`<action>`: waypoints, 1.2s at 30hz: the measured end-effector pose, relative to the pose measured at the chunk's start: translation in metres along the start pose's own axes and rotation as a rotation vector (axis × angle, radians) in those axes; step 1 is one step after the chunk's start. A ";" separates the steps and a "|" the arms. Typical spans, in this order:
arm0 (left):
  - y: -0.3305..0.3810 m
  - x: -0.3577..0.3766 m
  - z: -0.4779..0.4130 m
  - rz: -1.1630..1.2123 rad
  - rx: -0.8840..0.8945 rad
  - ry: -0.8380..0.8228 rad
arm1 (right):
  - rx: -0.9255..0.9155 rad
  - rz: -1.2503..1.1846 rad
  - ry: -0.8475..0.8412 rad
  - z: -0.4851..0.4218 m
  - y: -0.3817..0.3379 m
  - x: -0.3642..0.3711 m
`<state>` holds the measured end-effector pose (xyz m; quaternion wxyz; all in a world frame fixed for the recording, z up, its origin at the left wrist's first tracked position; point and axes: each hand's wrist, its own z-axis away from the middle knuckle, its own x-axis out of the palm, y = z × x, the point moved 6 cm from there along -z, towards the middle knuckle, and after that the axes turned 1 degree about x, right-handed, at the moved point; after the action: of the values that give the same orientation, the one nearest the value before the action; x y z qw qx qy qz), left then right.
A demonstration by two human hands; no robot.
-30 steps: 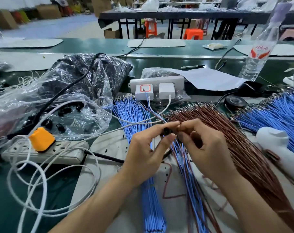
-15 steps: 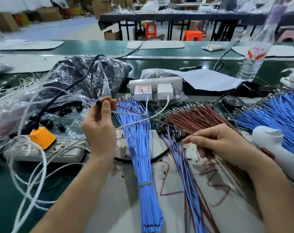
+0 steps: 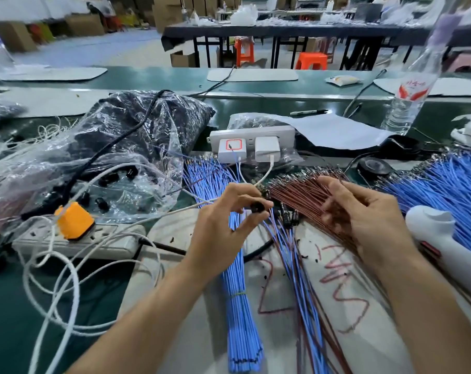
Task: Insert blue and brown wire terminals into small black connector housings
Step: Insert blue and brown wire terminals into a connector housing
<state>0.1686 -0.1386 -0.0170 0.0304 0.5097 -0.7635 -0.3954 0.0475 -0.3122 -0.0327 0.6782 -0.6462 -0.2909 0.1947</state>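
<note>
My left hand (image 3: 223, 225) pinches a small black connector housing (image 3: 256, 207) between thumb and fingertips, above a tied bundle of blue wires (image 3: 238, 292). My right hand (image 3: 364, 220) hovers with loosely spread fingers over the fan of brown wires (image 3: 296, 188); I see nothing gripped in it. Finished blue-and-brown wire pairs (image 3: 301, 279) with black housings (image 3: 291, 215) lie between my hands. A clear bag (image 3: 113, 190) with loose black housings sits to the left.
A power strip (image 3: 78, 241) with an orange plug (image 3: 74, 220) and white cables lies at the left. Two white chargers (image 3: 248, 148) stand behind the wires. More blue wires (image 3: 444, 184), a white tool (image 3: 450, 244) and a water bottle (image 3: 409, 98) are at the right.
My left hand came back from the bag at the left to the centre, now pinching a black housing. My right hand lifted from the mat to the brown wires.
</note>
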 end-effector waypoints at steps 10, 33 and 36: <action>-0.004 0.009 0.003 0.039 -0.037 -0.088 | -0.358 -0.057 -0.224 0.040 -0.028 0.052; 0.005 0.008 0.001 -0.095 0.070 -0.051 | -0.625 0.439 -0.210 0.042 -0.015 0.062; 0.002 0.008 0.002 -0.036 0.019 -0.063 | -0.438 0.296 -0.273 0.037 -0.003 0.064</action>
<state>0.1629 -0.1439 -0.0200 -0.0056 0.5111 -0.7583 -0.4046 0.0716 -0.2428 -0.0210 0.4414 -0.7803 -0.3174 0.3091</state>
